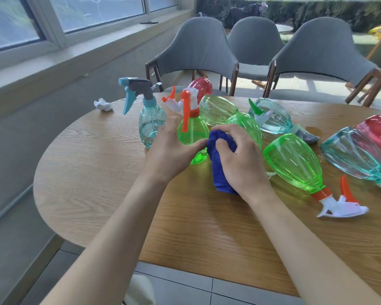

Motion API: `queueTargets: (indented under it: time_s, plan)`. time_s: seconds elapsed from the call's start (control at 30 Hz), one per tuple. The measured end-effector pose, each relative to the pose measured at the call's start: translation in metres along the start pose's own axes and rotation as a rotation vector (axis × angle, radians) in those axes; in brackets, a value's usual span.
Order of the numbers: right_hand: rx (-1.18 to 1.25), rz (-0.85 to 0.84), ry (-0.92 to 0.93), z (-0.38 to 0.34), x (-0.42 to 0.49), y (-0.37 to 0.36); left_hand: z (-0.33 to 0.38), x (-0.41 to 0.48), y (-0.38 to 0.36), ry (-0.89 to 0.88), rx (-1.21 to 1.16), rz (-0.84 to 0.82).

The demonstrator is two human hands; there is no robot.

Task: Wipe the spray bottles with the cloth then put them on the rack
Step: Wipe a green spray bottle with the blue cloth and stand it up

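Green spray bottle upright on counter centre-left, left hand fingers wrapped round its body. Right hand fingers clench blue cloth against its right side. Suggest: pin base down, rotate bottle, wipe belly to neck.

One wide-angle camera sits on the person's head, looking forward and down across the counter from its near edge, close over the spray bottles, toward the grey chairs and the window at left.
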State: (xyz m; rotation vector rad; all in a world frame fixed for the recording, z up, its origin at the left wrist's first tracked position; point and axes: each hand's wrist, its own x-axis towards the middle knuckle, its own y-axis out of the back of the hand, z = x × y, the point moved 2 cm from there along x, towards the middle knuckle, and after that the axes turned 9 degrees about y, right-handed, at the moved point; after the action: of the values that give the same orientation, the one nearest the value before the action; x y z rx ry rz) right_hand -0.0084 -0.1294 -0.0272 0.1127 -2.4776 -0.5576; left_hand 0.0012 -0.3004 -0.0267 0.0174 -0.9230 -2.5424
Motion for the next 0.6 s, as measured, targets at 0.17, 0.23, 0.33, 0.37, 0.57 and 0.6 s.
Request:
queueTargets:
  time_s: [0.17, 0.23, 0.33, 0.37, 0.57, 0.6]
  plan:
    - [-0.033, -0.019, 0.019, 0.004, 0.002, -0.004, -0.007, 0.004, -0.002, 0.091, -0.021, -0.048]
    - [-0.037, -0.030, 0.016, 0.006, 0.003, -0.005, -0.008, 0.004, -0.002, 0.080, -0.023, -0.022]
    - [-0.055, -0.039, 0.016, 0.007, 0.003, -0.007, -0.010, 0.005, -0.004, 0.070, 0.006, 0.028]
    - [-0.060, -0.042, 0.016, 0.008, 0.004, -0.007, -0.011, 0.005, -0.005, 0.071, 0.021, 0.042]
    - [-0.072, -0.042, 0.010, 0.010, 0.005, -0.006, -0.014, 0.013, -0.006, 0.099, 0.056, 0.092]
    - [-0.072, -0.039, 0.008, 0.010, 0.005, -0.006, -0.015, 0.015, -0.006, 0.108, 0.064, 0.098]
